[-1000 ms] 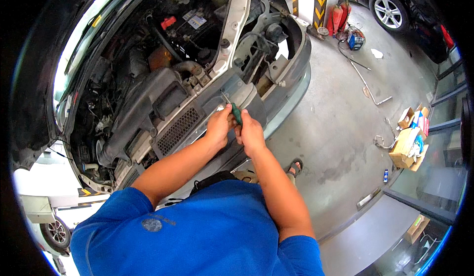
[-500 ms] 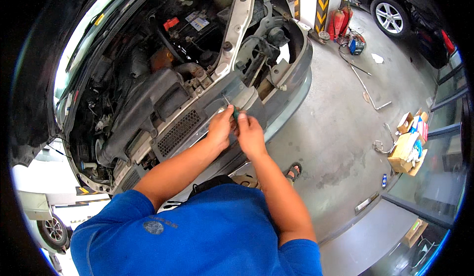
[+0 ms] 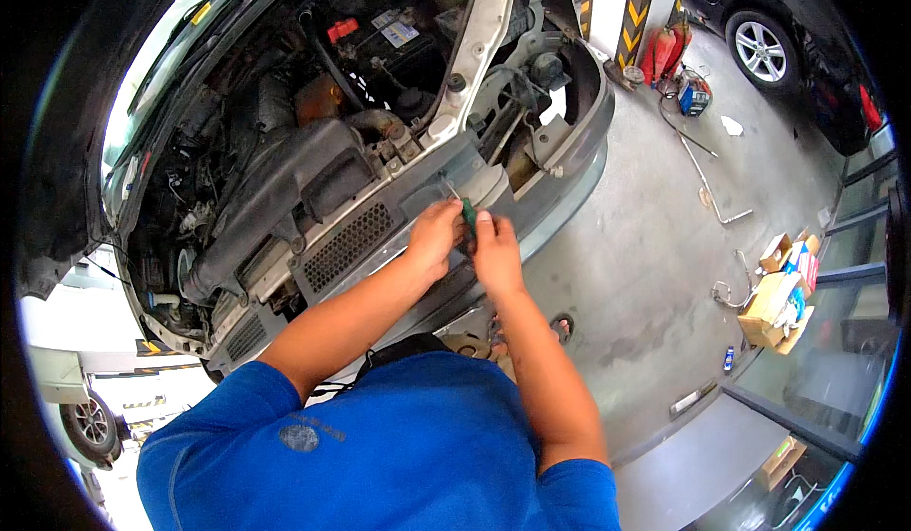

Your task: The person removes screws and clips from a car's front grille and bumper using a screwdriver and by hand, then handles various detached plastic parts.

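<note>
A screwdriver with a green handle and thin metal shaft sits between my two hands. Its tip points away from me, at the grey front panel beside the honeycomb grille; whether it sits in a screw is too small to tell. My left hand is closed, its fingers on the handle's left side. From the right, my right hand closes around the rear of the handle, slightly blurred. The bumper curves away past my right hand, below an opening at the car's front corner where a headlight would sit.
Behind the panel lies the engine bay, with a battery and a black plastic duct. To the right on the floor are fire extinguishers, a long metal bar and cardboard boxes. A black car stands beyond.
The car and floor have shifted slightly in view. Both hands stay on the screwdriver; more of its green handle shows now, and my right hand has shifted a little around it.
</note>
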`<action>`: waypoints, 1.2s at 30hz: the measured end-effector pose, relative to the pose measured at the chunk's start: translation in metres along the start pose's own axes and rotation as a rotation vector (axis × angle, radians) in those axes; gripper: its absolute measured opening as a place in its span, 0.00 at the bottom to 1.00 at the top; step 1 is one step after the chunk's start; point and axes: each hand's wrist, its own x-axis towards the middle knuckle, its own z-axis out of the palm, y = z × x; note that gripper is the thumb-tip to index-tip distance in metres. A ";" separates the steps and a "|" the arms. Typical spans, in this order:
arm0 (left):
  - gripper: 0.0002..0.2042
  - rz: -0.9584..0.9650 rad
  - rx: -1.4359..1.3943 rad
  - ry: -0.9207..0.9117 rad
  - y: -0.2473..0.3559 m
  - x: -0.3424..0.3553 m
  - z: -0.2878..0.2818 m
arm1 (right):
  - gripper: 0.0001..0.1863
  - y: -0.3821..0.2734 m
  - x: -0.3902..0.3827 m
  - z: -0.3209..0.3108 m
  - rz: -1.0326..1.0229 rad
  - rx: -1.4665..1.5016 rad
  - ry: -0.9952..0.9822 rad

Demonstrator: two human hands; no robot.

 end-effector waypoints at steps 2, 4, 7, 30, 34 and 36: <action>0.11 0.002 -0.012 0.057 0.003 -0.005 0.007 | 0.21 -0.021 -0.008 -0.008 -0.540 -0.536 0.159; 0.11 -0.007 0.004 0.092 -0.002 -0.004 0.003 | 0.20 -0.008 -0.003 -0.010 -0.610 -0.694 0.075; 0.10 -0.001 0.016 0.089 0.004 -0.007 0.013 | 0.18 0.002 -0.005 0.002 -0.466 -0.387 0.085; 0.16 -0.058 0.106 -0.062 0.002 0.014 0.008 | 0.18 -0.004 0.018 -0.004 -0.266 -0.336 -0.016; 0.18 -0.054 0.072 -0.025 -0.004 0.011 0.013 | 0.19 0.005 0.018 0.004 0.054 0.190 0.005; 0.19 -0.046 0.085 0.025 0.002 0.009 0.018 | 0.19 -0.011 0.019 -0.002 0.158 0.316 -0.061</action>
